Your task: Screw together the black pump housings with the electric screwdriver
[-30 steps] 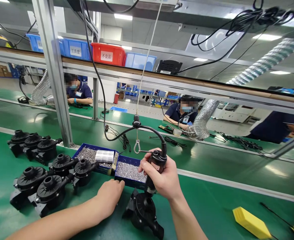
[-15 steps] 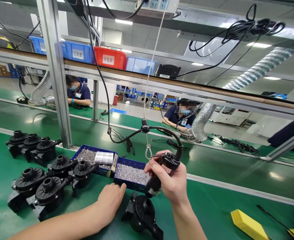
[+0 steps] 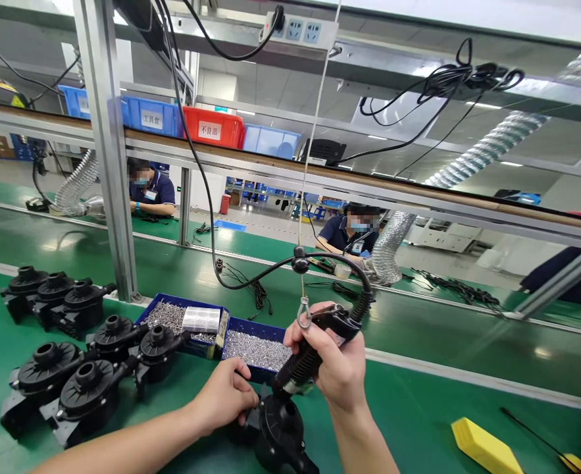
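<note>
My right hand [image 3: 342,368] is wrapped round a black electric screwdriver [image 3: 300,368], tilted so its tip points down at the upper edge of a black pump [image 3: 283,428]. Whether the tip touches a screw is hidden. At the left side of that pump, my left hand [image 3: 226,398] has curled fingers against its bracket; anything small between the fingertips cannot be made out. Just behind the pump stands a blue bin of small shiny screws [image 3: 255,350]. Beside it is a second blue bin [image 3: 164,317] with longer screws and a white label sheet [image 3: 202,320].
Several similar black pumps [image 3: 90,388] stand at the left. The screwdriver's cable [image 3: 251,280] and hanging cord [image 3: 310,164] cross in front of me. A metal post [image 3: 105,151] rises at left. A yellow block [image 3: 485,444] lies at right. Two people sit across the bench.
The screwdriver tip has swung left and down onto the pump's upper edge. My left hand has moved from the screw bin's front edge right and down to the pump's side.
</note>
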Demonstrator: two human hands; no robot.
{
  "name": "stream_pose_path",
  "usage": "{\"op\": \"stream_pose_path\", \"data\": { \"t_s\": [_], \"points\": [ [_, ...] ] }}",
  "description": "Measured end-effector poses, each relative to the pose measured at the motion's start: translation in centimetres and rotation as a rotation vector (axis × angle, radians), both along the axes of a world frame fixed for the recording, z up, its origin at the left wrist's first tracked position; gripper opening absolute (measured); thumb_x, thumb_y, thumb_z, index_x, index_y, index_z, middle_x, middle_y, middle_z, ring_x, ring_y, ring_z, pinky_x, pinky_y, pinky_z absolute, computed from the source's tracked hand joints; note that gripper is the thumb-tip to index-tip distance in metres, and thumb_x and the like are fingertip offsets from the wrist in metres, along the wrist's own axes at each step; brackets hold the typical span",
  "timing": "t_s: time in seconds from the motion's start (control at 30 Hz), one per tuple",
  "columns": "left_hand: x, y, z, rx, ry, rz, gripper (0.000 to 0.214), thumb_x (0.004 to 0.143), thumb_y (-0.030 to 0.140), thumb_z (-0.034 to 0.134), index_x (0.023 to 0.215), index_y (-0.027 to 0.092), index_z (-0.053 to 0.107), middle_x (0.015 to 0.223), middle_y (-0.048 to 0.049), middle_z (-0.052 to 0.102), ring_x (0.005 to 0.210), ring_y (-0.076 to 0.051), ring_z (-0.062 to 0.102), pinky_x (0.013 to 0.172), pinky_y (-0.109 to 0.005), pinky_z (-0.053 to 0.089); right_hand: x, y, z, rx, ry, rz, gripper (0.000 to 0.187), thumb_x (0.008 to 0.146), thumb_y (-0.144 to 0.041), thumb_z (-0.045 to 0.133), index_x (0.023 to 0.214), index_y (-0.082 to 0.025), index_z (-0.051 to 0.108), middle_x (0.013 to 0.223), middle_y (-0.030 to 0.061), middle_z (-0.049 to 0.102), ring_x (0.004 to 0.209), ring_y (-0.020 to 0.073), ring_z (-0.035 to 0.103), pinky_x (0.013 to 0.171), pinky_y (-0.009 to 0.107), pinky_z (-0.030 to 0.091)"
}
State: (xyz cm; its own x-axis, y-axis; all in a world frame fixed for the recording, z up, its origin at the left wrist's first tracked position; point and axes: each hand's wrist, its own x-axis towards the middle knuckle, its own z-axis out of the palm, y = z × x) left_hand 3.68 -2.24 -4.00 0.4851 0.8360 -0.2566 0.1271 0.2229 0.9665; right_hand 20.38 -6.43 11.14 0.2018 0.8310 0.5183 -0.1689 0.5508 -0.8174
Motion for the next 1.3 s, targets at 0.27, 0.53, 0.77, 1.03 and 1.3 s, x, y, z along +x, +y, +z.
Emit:
{"op": "stream_pose_path", "data": {
  "t_s": [0.27,0.53,0.77,1.03,1.3],
  "points": [
    [-0.6,-0.1,0.9,-0.096,-0.033,0.025,0.055,0.067,0.024,0.082,0.100,0.026,0.038,0.068,0.0054,0.074,0.035,-0.008,0.048,0.040,-0.020,0.031,-0.3,-0.2,0.0,0.017,-0.014,0.005,0.024,0.092,-0.038,0.086,0.094,-0.024,0.066,0.067,0.0007,0.071,0.058,0.0216,0.069,0.053,0.032,0.054],
    [-0.3,-0.1,1.1,-0.087,-0.001,0.005,0.053,0.068,0.019,0.078,0.102,0.027,0.037,0.062,0.0094,0.070,0.034,-0.009,0.045,0.036,-0.020,0.028,-0.2,-0.3,-0.2,0.012,0.000,0.028,0.023,0.093,-0.037,0.087,0.095,-0.024,0.068,0.070,-0.0006,0.070,0.061,0.0215,0.071,0.053,0.031,0.054],
    [-0.7,-0.5,2.1,-0.131,0.057,-0.072,0.047,0.072,0.019,0.076,0.102,0.026,0.041,0.064,0.0092,0.068,0.035,-0.010,0.051,0.037,-0.020,0.020,-0.5,-0.4,-0.3,0.005,0.018,0.057,0.023,0.093,-0.037,0.087,0.096,-0.024,0.068,0.072,-0.0006,0.070,0.061,0.0208,0.069,0.055,0.032,0.055],
    [-2.1,-0.8,4.5,-0.120,0.096,-0.261,0.069,0.059,0.035,0.091,0.113,0.024,0.050,0.088,0.0057,0.069,0.057,-0.011,0.056,0.042,-0.022,0.036,-0.7,-0.1,-0.3,0.035,0.038,0.110,0.023,0.093,-0.037,0.086,0.095,-0.023,0.068,0.070,0.0006,0.073,0.060,0.0204,0.071,0.053,0.029,0.055],
    [-1.3,-2.4,3.4,-0.073,0.034,-0.136,0.078,0.051,0.027,0.094,0.113,0.024,0.048,0.085,0.0079,0.060,0.061,-0.008,0.043,0.046,-0.020,0.029,-1.4,-0.3,-0.6,-0.023,0.027,0.133,0.025,0.092,-0.038,0.085,0.097,-0.021,0.067,0.068,0.0007,0.072,0.061,0.0202,0.071,0.056,0.029,0.052]
  ]
}}
